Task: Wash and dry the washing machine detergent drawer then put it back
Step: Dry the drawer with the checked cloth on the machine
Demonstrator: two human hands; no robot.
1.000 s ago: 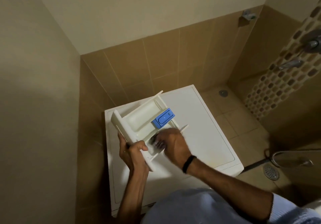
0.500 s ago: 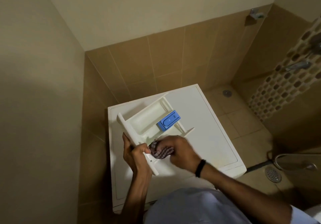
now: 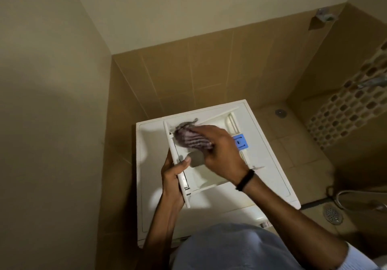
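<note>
Left hand (image 3: pixel 173 178): grips drawer (image 3: pixel 211 175) front panel, near end.
Right hand (image 3: pixel 222 152): clutches cloth (image 3: pixel 191 137) in far compartment.
Axis: drawer body extends rightward from my left.

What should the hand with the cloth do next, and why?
Probably sweep the striped cloth along the drawer toward the blue insert: the right hand holds it at the front-panel end, while the left hand grips the panel.

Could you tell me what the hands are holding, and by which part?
Left hand grips the detergent drawer by its front panel; right hand clutches a bunched striped cloth.
</note>
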